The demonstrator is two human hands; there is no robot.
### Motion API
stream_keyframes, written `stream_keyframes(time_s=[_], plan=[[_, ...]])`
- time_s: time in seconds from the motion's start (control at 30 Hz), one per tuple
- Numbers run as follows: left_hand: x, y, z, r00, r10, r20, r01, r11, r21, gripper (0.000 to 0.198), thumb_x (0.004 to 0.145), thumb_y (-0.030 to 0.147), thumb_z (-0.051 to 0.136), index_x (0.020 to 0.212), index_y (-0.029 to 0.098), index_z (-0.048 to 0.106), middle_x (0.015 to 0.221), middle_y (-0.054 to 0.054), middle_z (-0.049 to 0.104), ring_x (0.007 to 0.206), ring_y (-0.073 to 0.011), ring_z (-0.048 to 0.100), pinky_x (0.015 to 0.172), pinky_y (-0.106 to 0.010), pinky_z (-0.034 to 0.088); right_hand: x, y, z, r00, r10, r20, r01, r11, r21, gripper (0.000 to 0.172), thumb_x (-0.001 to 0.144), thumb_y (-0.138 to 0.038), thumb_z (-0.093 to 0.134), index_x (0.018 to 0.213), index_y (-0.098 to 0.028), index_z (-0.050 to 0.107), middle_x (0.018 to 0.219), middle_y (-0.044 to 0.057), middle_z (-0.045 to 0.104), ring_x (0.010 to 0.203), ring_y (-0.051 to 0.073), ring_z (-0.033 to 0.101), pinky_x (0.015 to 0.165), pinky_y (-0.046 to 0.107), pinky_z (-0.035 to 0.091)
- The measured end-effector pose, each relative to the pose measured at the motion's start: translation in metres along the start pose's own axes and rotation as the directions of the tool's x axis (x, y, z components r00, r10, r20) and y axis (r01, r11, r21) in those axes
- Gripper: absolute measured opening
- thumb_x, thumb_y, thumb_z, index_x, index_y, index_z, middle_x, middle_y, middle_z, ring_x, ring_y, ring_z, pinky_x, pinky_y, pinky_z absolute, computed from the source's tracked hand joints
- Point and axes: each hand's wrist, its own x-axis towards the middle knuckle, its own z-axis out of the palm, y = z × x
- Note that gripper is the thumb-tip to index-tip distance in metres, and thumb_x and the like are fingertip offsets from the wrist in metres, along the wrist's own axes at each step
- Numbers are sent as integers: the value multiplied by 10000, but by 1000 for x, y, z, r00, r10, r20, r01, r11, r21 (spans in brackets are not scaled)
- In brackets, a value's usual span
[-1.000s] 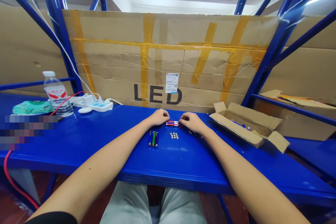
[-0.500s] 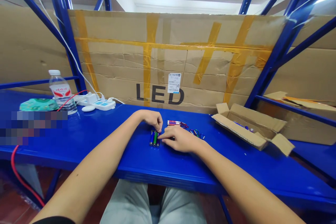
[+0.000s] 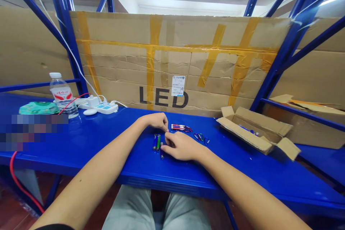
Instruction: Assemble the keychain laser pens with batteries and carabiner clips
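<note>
My right hand [image 3: 180, 145] has its thumb and fingers closed on a dark purple mini flashlight [image 3: 162, 153], whose lower end sticks out toward me. Just beyond it, my left hand [image 3: 158, 121] is bent down with its fingers pinched together, close to the right fingertips; what they hold, if anything, is hidden. Side by side on the table lie a blue mini flashlight [image 3: 155, 142] and a green mini flashlight [image 3: 158, 142], left of the purple one. Behind the right hand are red and purple mini flashlights [image 3: 177, 127] with a red carabiner [image 3: 188, 129].
Several loose carabiners [image 3: 198, 137] lie right of my hands on the blue table [image 3: 107, 143]. An open cardboard box [image 3: 244, 134] with small items stands at the right. At the left are a water bottle [image 3: 63, 97], a power strip [image 3: 105, 107] and a green packet [image 3: 39, 107].
The purple flashlight has shifted toward me, out of line with the blue and green ones. My right fingers have curled in, and the left hand has moved slightly right.
</note>
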Motion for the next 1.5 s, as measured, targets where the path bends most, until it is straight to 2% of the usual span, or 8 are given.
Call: stream_keyframes(time_s=[0.23,0.47,0.67,0.8,0.93,1.17,1.37,1.5], plan=[[2,4,3,986,31,-166,-38,999,-34,216,701,340,654,727,132,709,662,-10,651,617,-123,516,583,-241,371,-2,-4,-2,994,-96,48,91,992,85,108,807,-289,631,824,-195,581,636,-31,563,583,108,468,554,238,265],[5,14,14,921,88,-379,-23,985,173,210,789,298,566,766,151,714,724,-50,678,654,-149,548,604,-257,363,-4,-5,-6,988,-69,140,55,993,100,150,764,-305,651,751,-186,562,635,-28,556,569,100,447,539,237,266],[1,25,17,948,176,-265,-115,966,229,178,760,185,561,818,166,729,767,-46,709,684,-150,589,618,-242,379,-10,20,-23,985,25,171,-71,961,268,141,653,-140,594,753,-189,508,652,-37,529,573,97,467,513,215,320],[3,31,22,942,276,-193,-240,952,187,214,764,137,558,881,166,735,867,-53,727,771,-161,621,687,-241,411,-20,63,-48,964,262,-45,-197,819,538,215,702,-211,539,868,-220,402,596,-71,510,456,94,451,464,222,347],[5,41,33,930,341,-137,-310,927,210,305,726,44,511,880,171,741,891,-57,728,817,-175,633,736,-248,429,-23,95,-53,883,404,-239,-231,816,529,249,695,-241,544,867,-230,364,539,-93,466,428,105,445,454,233,339],[0,59,45,937,349,-18,-314,865,390,390,698,15,486,927,190,748,879,-82,723,758,-202,626,681,-274,423,-17,104,-37,887,367,-280,-262,900,349,184,709,-232,515,856,-222,406,588,-70,489,516,109,442,512,237,323],[-1,60,45,948,314,-41,-272,873,404,319,689,8,518,825,185,746,826,-85,705,777,-211,628,709,-274,429,-19,103,-41,879,380,-289,-277,899,340,186,720,-240,516,870,-219,409,580,-75,477,513,110,438,517,238,324],[0,55,42,948,307,-79,-247,871,424,276,729,28,516,810,175,734,824,-92,693,781,-210,627,710,-276,428,-19,104,-43,884,379,-275,-254,882,398,291,753,-253,535,1018,-213,422,580,-85,498,490,121,498,509,245,369]])
